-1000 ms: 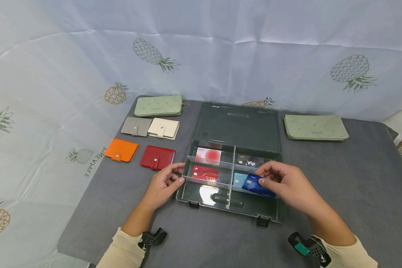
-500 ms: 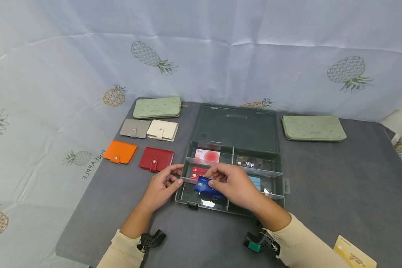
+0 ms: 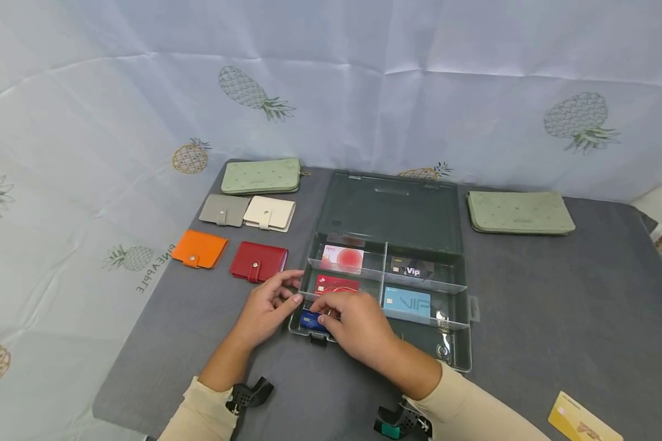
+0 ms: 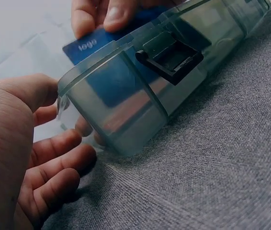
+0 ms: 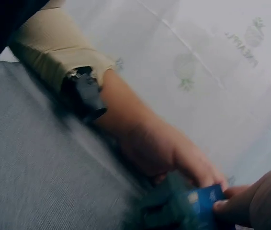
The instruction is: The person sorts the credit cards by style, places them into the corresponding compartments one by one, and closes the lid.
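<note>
Between thumb and fingers of my right hand (image 3: 358, 321) is a dark blue card (image 3: 311, 321), held inside the front left compartment of the divided plastic box (image 3: 463, 349). Its "logo" print shows above the wall in the left wrist view. My left hand (image 3: 267, 306) touches the box's left side, thumb at the rim and other fingers loosely bent beside it. A red card (image 3: 333, 284) lies in the middle left compartment and a light blue VIP card (image 3: 407, 301) in the middle right. Behind them sit a white-pink card (image 3: 343, 258) and a black Vip card (image 3: 411, 267).
The box lid (image 3: 391, 211) lies folded back. To the left are red (image 3: 259, 261), orange (image 3: 199, 248), grey (image 3: 224, 209) and cream (image 3: 269, 212) card holders. Green wallets (image 3: 261, 176) (image 3: 520, 212) flank the lid. A yellow card (image 3: 584, 418) lies at front right.
My right hand has carried the dark blue card leftward from above the middle right compartment and down into the front left one. The light blue card is uncovered. My left hand has stayed put.
</note>
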The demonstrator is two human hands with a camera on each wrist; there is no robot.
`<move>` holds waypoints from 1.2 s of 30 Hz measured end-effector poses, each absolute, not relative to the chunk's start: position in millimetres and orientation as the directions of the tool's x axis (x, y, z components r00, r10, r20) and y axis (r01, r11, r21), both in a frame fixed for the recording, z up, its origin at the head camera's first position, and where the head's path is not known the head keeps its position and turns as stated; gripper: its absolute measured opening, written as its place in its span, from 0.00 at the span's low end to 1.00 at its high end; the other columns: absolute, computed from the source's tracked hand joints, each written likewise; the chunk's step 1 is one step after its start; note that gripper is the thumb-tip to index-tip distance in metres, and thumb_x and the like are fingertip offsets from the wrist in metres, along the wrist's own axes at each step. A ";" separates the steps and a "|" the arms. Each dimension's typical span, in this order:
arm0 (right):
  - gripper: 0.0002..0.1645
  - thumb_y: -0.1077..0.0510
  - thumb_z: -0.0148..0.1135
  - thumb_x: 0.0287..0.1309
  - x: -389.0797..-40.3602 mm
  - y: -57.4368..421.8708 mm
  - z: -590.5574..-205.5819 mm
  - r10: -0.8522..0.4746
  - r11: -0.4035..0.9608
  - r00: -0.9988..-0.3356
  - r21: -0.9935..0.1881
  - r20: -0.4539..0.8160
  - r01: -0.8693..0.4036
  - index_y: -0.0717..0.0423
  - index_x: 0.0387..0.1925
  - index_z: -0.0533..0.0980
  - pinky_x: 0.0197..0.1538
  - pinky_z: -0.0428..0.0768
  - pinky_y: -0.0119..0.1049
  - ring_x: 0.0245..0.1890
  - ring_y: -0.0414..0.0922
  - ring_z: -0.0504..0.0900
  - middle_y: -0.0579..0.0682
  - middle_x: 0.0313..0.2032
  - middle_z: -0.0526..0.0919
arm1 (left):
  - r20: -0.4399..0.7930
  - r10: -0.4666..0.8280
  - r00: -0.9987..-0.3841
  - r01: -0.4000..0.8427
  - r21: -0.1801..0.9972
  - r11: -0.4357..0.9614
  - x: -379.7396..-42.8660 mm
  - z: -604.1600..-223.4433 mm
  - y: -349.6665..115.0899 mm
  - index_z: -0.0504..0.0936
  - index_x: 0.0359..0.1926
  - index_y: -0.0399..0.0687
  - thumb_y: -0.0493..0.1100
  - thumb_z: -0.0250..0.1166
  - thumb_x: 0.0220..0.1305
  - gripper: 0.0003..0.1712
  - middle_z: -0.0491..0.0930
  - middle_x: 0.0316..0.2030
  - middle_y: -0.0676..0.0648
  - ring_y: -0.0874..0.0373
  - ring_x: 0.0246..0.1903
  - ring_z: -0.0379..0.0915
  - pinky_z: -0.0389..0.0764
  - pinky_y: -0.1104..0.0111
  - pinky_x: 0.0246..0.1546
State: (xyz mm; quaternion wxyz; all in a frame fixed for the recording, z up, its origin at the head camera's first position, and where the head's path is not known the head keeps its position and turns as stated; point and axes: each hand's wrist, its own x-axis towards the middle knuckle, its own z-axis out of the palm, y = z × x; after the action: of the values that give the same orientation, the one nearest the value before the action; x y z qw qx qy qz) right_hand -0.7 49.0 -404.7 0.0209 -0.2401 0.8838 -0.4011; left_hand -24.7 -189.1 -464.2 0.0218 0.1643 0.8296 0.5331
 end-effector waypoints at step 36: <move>0.28 0.60 0.86 0.49 21.4 129.4 -402.6 -0.355 0.432 -0.869 -0.764 0.345 -0.480 0.47 0.55 0.88 0.58 0.83 0.36 0.54 0.40 0.88 0.37 0.52 0.89 | 0.130 0.289 -0.949 0.240 0.890 0.388 -24.3 -465.0 -189.7 0.79 0.69 0.47 0.40 0.69 0.73 0.25 0.84 0.50 0.43 0.56 0.37 0.82 0.81 0.69 0.34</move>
State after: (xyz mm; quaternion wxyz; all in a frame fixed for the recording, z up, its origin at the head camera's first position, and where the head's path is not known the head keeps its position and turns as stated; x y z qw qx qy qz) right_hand 21.4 129.4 -402.6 -0.0663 -0.2473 0.8434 -0.4723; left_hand -24.3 -189.7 -465.0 0.0230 0.1586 0.8328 0.5299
